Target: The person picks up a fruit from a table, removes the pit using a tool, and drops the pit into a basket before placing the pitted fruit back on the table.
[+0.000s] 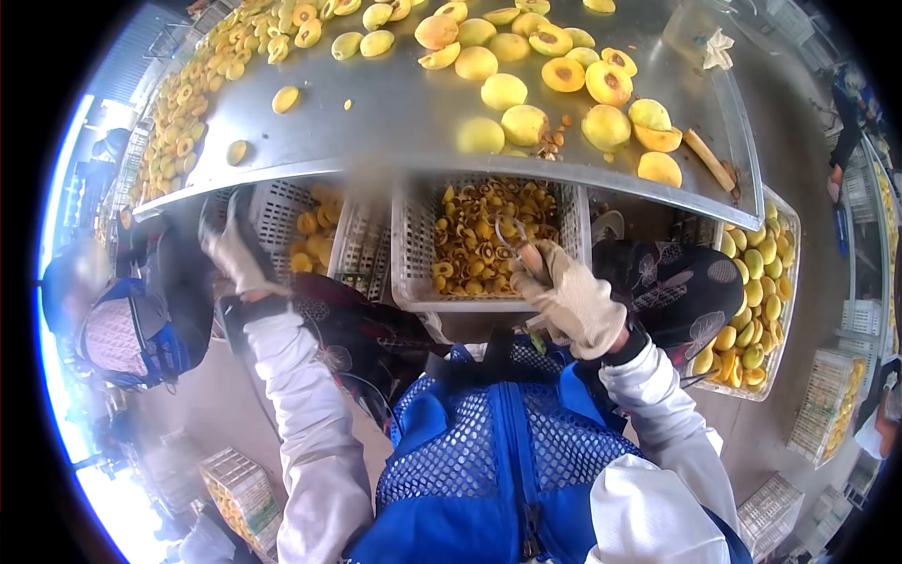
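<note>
My right hand (575, 299), in a pale work glove, is closed around the wooden handle (532, 259) of a small pitting tool with a curved metal loop (508, 233). It is above the near right part of a white crate (413, 273) holding many cut peach pieces and pits (484, 230). My left hand (233, 252), also gloved, is at the far left, below the table edge and beside a crate of peach halves (315, 235). Its fingers look stretched out and apart, with nothing visible in them, though the fingertips are slightly blurred.
The metal table (376, 122) carries whole and halved peaches (504, 91), a pile at left (174, 141), and a brown stick (709, 160) near its right corner. A crate of peaches (752, 301) stands to my right. Another person (132, 329) sits at left; more crates (240, 493) stand behind.
</note>
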Tool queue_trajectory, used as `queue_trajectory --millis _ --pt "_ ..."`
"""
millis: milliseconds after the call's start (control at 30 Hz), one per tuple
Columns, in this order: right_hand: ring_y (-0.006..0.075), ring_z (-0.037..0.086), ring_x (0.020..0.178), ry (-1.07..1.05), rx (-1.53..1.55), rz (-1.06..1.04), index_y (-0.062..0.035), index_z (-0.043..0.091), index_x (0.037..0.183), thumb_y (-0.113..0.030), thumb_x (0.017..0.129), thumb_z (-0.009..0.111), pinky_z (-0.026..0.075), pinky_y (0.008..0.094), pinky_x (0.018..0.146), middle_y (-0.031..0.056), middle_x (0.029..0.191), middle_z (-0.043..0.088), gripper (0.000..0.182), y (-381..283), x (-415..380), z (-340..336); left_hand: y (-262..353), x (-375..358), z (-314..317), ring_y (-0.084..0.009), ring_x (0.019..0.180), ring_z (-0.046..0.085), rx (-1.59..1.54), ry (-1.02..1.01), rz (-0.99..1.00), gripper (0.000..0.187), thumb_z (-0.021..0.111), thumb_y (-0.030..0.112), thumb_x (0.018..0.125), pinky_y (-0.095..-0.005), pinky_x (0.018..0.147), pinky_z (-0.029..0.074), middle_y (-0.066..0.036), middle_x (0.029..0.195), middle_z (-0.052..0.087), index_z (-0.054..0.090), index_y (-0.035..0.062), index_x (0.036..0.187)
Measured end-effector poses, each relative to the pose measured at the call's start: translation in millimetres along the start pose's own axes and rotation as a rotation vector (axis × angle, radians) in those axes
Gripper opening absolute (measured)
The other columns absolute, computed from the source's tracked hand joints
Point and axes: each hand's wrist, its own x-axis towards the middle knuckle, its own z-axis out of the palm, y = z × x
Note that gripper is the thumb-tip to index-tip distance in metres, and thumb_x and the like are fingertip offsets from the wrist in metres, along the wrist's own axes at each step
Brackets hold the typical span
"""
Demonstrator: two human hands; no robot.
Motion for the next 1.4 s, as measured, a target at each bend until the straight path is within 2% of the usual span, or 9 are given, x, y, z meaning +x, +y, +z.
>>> queue_trajectory --millis 267,467,500,633,700,867,1000,1167,1400 --pt "0.0436 0.066 0.087 -0.033 0.196 0.321 -0.0007 0.058 0.098 -0.032 0.093 0.066 0.051 0.0433 0.073 0.0251 0.084 0.066 0.033 -32.0 -1.9 -25.0 66.8 -94.4 234.2 -0.0328 0.109 0.066 0.982 -1.328 0.274 0.061 0.071 0.052 0.082 -0.0398 0.094 0.051 -0.02 0.119 0.067 0.066 0.0063 0.121" --pt "0.0277 0.067 0.081 0.013 0.307 0.411 -0.0009 0.06 0.105 -0.025 0.091 0.067 0.05 0.0362 0.075 0.0171 0.085 0.066 0.029 -38.4 -8.4 -34.7 48.9 -85.5 243.7 -0.0263 0.069 0.067 0.738 -1.289 0.271 0.043 0.072 0.04 0.085 -0.0371 0.072 0.053 -0.014 0.081 0.072 0.071 -0.0008 0.098" --pt "0.0277 0.067 0.081 0.015 0.311 0.401 -0.0009 0.06 0.105 -0.025 0.091 0.067 0.05 0.0362 0.075 0.0171 0.085 0.066 0.029 -44.5 -7.3 -38.8 -37.6 -52.8 242.4 -0.0226 0.075 0.065 0.1 -1.231 1.017 0.039 0.066 0.036 0.091 -0.0361 0.071 0.054 -0.011 0.091 0.071 0.069 -0.0007 0.105" --pt "0.01 0.054 0.077 -0.019 0.619 0.474 0.0006 0.057 0.112 -0.02 0.093 0.065 0.048 0.0267 0.071 0.0041 0.088 0.061 0.029 -57.1 -5.6 -40.0 62.2 -108.1 159.9 -0.0254 0.103 0.063 -0.787 -0.995 -0.57 0.041 0.061 0.029 0.096 -0.0393 0.083 0.055 -0.013 0.123 0.063 0.056 0.0044 0.129" --pt "0.0079 0.052 0.07 -0.005 0.664 0.461 0.0007 0.055 0.114 -0.02 0.095 0.064 0.046 0.0251 0.062 0.0029 0.086 0.06 0.03 -53.0 -1.9 -33.2 90.3 -130.3 137.0 -0.0273 0.107 0.064 -0.239 -0.923 -0.091 0.04 0.061 0.031 0.096 -0.04 0.091 0.054 -0.013 0.121 0.064 0.058 0.0042 0.126" --pt "0.0087 0.042 0.035 -0.083 0.627 0.419 -0.0005 0.052 0.114 -0.029 0.097 0.06 0.034 0.0246 0.036 0.0007 0.058 0.051 0.034 -78.3 3.1 -25.8 84.6 -168.0 94.8 -0.0248 0.107 0.063 -1.169 -0.77 -0.97 0.053 0.073 0.015 0.088 -0.0378 0.095 0.051 -0.011 0.117 0.064 0.047 -0.0017 0.131" --pt "0.0218 0.06 0.045 0.008 0.289 0.073 0.0036 0.055 0.106 -0.033 0.096 0.063 0.048 0.0347 0.049 0.0188 0.08 0.067 0.039 -69.8 13.4 3.4 56.4 -180.5 82.7 -0.0229 0.113 0.06 -0.176 -0.825 0.147 0.071 0.073 -0.01 0.079 -0.0337 0.097 0.051 -0.017 0.126 0.057 0.036 -0.0026 0.139" --pt "0.0224 0.062 0.046 -0.219 0.25 0.333 0.0037 0.053 0.104 -0.04 0.097 0.06 0.049 0.0347 0.047 0.0187 0.073 0.066 0.045 -95.3 25.3 8.1 42.4 -189.5 77.9 -0.0273 0.114 0.06 -0.297 -0.766 0.247 0.082 0.071 -0.012 0.08 -0.0377 0.1 0.051 -0.017 0.131 0.053 0.026 0.001 0.148" --pt "0.0251 0.063 0.048 -0.216 0.116 0.275 0.0048 0.048 0.109 -0.041 0.098 0.057 0.049 0.036 0.045 0.0193 0.075 0.066 0.048 -99.6 36.7 21.7 44.6 -195.8 77.8 -0.0247 0.111 0.061 -0.836 -0.666 -0.435 0.046 0.064 -0.002 0.09 -0.0366 0.095 0.053 -0.015 0.119 0.06 0.044 -0.0006 0.132"
